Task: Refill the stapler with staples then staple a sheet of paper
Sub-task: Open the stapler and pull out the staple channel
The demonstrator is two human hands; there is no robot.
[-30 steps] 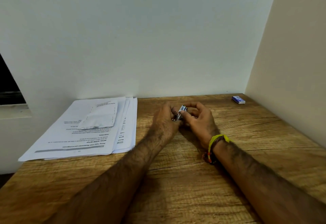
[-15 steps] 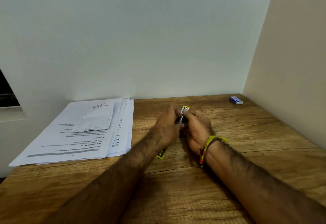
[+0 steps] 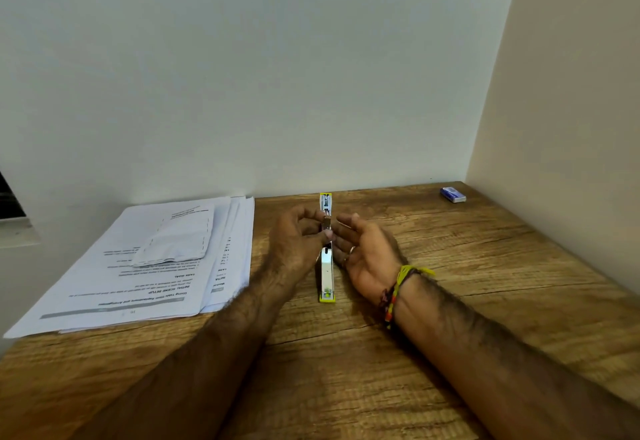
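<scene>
Head view: a yellow-and-metal stapler (image 3: 327,268) is seen folded fully open, laid flat as one long strip on the wooden table (image 3: 485,266), running from near the back edge toward the person, roughly midway between the side edges. One half shows a bright metal face, the other an exposed channel; whether staples lie in it cannot be told.

The left hand (image 3: 298,242) is curled over the middle of the strip, with thumb and fingertips apparently pinching at the hinge. The right hand (image 3: 367,252) is held palm-up just beside it, fingers relaxed and gripping nothing; contact with the stapler cannot be confirmed.

The stapler is judged small, light and rigid, with smooth metal that may slip and a sprung pusher that may snap back. It would best be held by the sides of the base near the hinge, with fingers kept out of the channel and away from the front end.

A small blue box (image 3: 453,194), possibly of staples, is seen near the back right corner. A stack of printed sheets (image 3: 138,273) lies at the left edge, well apart from the stapler.
</scene>
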